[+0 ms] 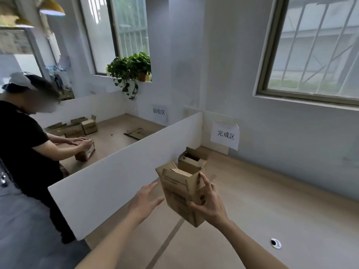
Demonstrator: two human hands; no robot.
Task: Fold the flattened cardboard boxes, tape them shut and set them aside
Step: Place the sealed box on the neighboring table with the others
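Now right hand (210, 205) grips box (181, 193); wall sign (225, 135) reads 完成区.

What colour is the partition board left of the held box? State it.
White, plain and unpatterned: the partition board shows best in the head view, left of the cardboard box.

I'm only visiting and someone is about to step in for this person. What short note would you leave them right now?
Right hand: grips the held box, which is folded up with its top flaps open and no tape visible.
Left hand: open beside that box, holding nothing.
Another box stands on the table by the white divider, flaps also open.
Done: both boxes are folded into shape.
Left: close the flaps, tape them shut, set them aside. No tape roll is in view.
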